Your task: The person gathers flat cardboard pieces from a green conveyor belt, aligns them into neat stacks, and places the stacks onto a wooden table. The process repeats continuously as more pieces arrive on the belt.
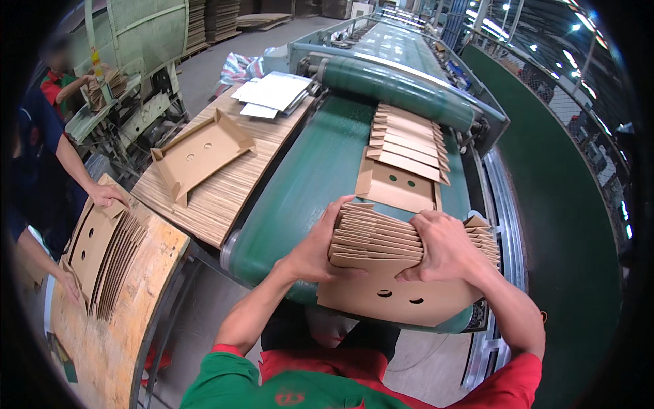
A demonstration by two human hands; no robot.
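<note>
A fanned bundle of flat brown cardboard box blanks point(381, 238) lies at the near end of the green conveyor belt point(306, 177). My left hand point(317, 249) grips the bundle's left edge. My right hand point(439, 245) presses down on its top right. The lowest blank point(395, 300), with two oval holes, sticks out over the belt's end. More overlapping blanks point(405, 153) ride the belt just behind the bundle.
A stack of cardboard sheets point(225, 184) left of the belt carries one loose blank point(204, 153) and white papers point(272, 92). At the left, another person's hands point(105, 195) hold upright blanks point(109, 252) on a wooden table point(146, 286). Green machine guard point(558, 225) at right.
</note>
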